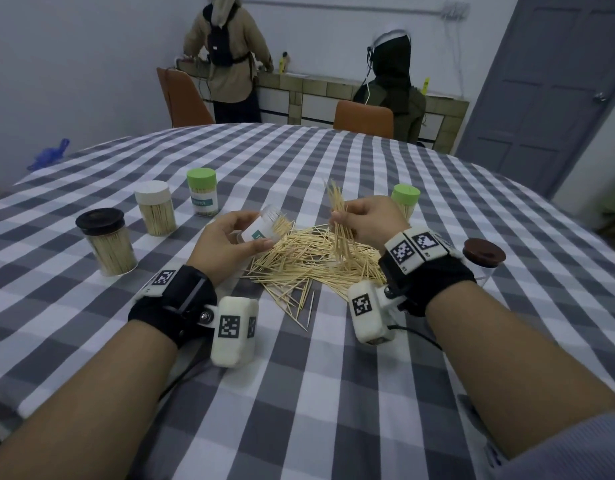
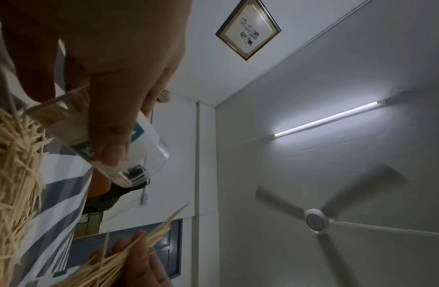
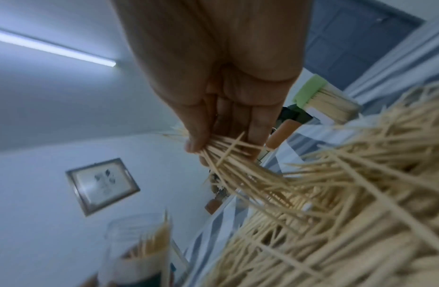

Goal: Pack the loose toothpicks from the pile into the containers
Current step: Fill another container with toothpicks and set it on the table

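Above the pile [image 1: 309,261] at mid-frame, both hands are holding things.
Left hand [image 1: 226,240] is gripping a tilted open container [image 1: 261,226] — right hand [image 1: 364,220] is pinching a toothpick bundle [image 1: 339,220], fingers curled round it.

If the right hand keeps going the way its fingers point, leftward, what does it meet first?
Probably the open clear plastic container tilted in the left hand. The right hand, pinching a bundle of wooden toothpicks, faces its mouth, though depth is unclear.

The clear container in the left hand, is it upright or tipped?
Tipped. The left hand holds the clear container at a slant, its open mouth toward the pile of toothpicks; some toothpicks already sit inside.
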